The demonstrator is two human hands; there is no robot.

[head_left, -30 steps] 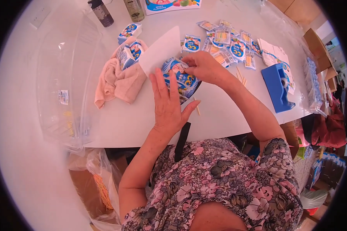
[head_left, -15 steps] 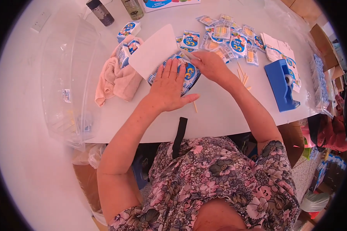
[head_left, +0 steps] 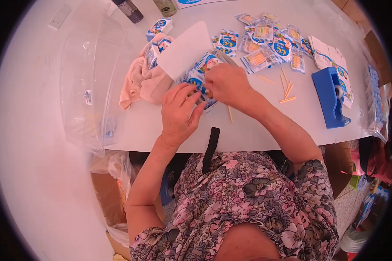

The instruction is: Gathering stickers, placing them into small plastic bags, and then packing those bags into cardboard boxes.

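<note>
An opened white cardboard box [head_left: 187,48] with its flap raised sits on the table in front of me, packed with small blue-and-white candy packets [head_left: 209,63]. My right hand [head_left: 228,85] is over the box's right side, fingers curled down among the packets; whatever lies under its fingertips is hidden. At the box's near left corner, my left hand [head_left: 177,113] has its fingers bent and spread, thumb apart, fingertips against the packets. More packets [head_left: 263,43] lie in a loose pile beyond my right hand, some showing striped sticks through clear wrap.
A blue tape dispenser [head_left: 329,98] stands at the right beside flattened white cartons [head_left: 329,56]. Loose pale sticks [head_left: 286,87] lie near the pile. Left of the box are a pink towel [head_left: 139,85] and a large clear plastic container [head_left: 80,82]. Two bottles [head_left: 165,8] stand at the back.
My left hand has lifted from lying flat on the packets and drawn back to the near edge. The right hand has moved from the box's far edge in over the packets, its fingers curling.
</note>
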